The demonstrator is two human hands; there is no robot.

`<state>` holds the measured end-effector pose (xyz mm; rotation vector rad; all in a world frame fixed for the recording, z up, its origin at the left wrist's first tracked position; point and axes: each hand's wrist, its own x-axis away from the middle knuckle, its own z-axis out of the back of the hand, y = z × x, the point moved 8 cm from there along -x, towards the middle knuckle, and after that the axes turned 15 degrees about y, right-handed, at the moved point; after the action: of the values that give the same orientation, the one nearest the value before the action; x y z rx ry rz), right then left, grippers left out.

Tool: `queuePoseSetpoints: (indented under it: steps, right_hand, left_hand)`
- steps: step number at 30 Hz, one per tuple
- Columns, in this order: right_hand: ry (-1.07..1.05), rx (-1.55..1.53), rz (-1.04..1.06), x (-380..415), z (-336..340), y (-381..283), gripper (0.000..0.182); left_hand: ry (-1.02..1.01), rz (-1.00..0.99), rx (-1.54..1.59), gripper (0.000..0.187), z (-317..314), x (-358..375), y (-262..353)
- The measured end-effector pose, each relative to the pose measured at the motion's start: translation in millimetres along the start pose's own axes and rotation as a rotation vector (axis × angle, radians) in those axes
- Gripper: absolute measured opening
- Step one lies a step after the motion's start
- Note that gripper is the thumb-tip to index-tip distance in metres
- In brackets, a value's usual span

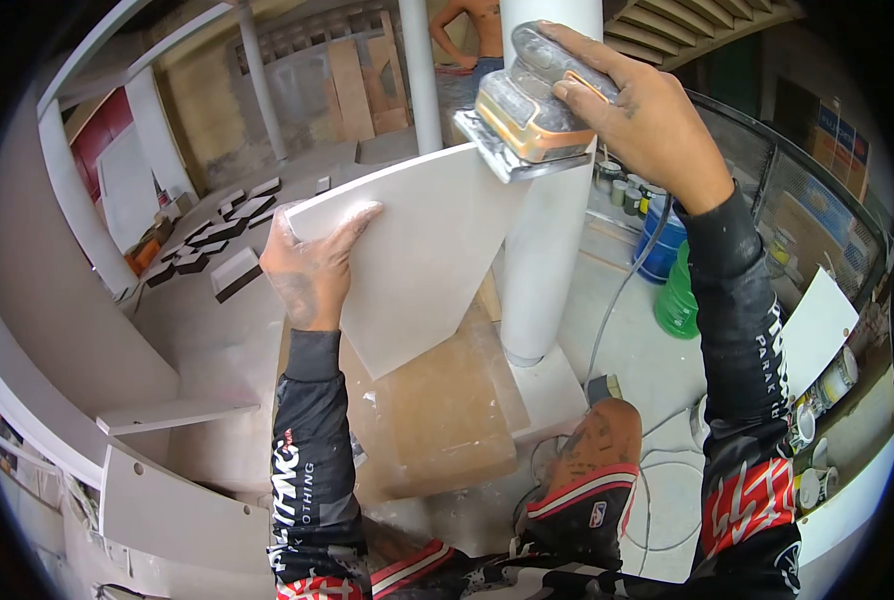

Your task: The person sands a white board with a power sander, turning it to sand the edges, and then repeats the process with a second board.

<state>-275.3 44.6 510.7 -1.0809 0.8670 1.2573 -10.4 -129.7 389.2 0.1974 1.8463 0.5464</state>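
Observation:
A pale flat panel [417,250] stands on edge on a brown board [447,420], its upper edge slanting up to the right. My left hand [317,260] grips the panel's upper left corner, thumb on the near face. Dust whitens its fingers. In my right hand [657,125] is a dusty grey and orange power sander [542,105], my fingers wrapped over its body. The sander's base plate is at the right end of the panel's upper edge; whether it touches is unclear. A cord [619,300] hangs below my right hand.
Just behind the panel rises a white column [542,260]. Blue [661,240] and green [679,300] buckets and paint cans stand to the right. Small dark-edged boxes [237,270] lie on the floor at left. A person [482,30] stands at the back.

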Motion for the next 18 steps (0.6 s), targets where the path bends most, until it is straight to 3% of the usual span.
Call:
queuePoseSetpoints:
  steps: [4, 6, 7, 8, 9, 11, 12, 14, 18]
  right_hand:
    - [0.056, -0.136, 0.097, 6, 4, -47, 0.047]
    - [0.044, -0.357, 0.190, 7, 22, -82, 0.047]
    - [0.109, -0.343, 0.394, 4, 10, -86, 0.047]
    - [0.107, -0.353, 0.398, 6, 11, -89, 0.047]
    - [-0.025, -0.317, 0.284, 11, 8, -105, 0.048]
    - [-0.357, -0.268, 0.092, 7, 13, -123, 0.050]
    - [-0.360, -0.275, 0.095, 15, -2, -126, 0.050]
    - [0.166, -0.314, 0.297, 26, -2, -137, 0.044]
    - [0.127, -0.256, 0.317, 26, 3, -146, 0.041]
  left_hand:
    - [0.002, -0.009, -0.039, 0.050, -2, 0, 2]
    - [0.008, -0.025, -0.081, 0.051, -7, 0, 0]
    - [0.014, -0.006, -0.061, 0.051, -8, 0, -2]
    - [0.021, 0.013, -0.042, 0.050, -9, 1, -4]
    - [0.031, 0.012, -0.047, 0.050, 0, 1, -3]
    - [-0.002, 0.009, -0.077, 0.031, -1, 2, -3]
    - [0.002, 0.008, -0.084, 0.031, 1, 2, -8]
    - [0.019, -0.072, -0.099, 0.025, 1, 2, -13]
    - [0.104, -0.218, -0.027, 0.019, 4, -1, 9]
